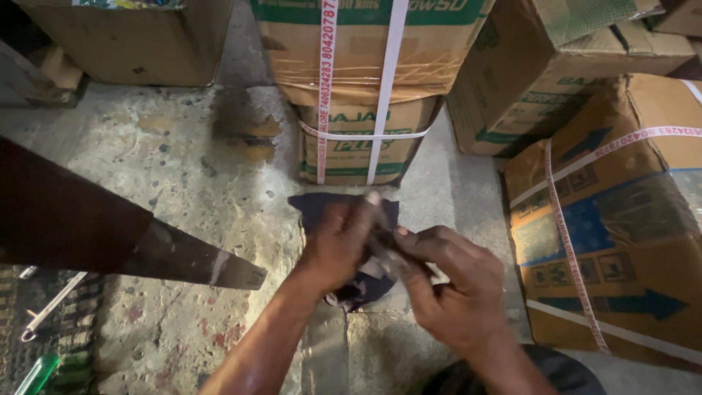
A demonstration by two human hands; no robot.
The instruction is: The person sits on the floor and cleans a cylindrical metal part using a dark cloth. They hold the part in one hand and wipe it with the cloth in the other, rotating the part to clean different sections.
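left grip (338,245): bare, no sleeve | right grip (453,285): bare, no sleeve | forearms uncovered

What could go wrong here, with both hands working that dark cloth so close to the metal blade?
The left hand and right hand grip a dark cloth near the flat metal blade; a slip could perhaps bring a wrist against its edge. The cloth might also drop onto the gritty concrete floor.

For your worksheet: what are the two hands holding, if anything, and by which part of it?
Both the left hand and right hand pinch a dark cloth at its bunched middle; whether something small lies inside cannot be told.
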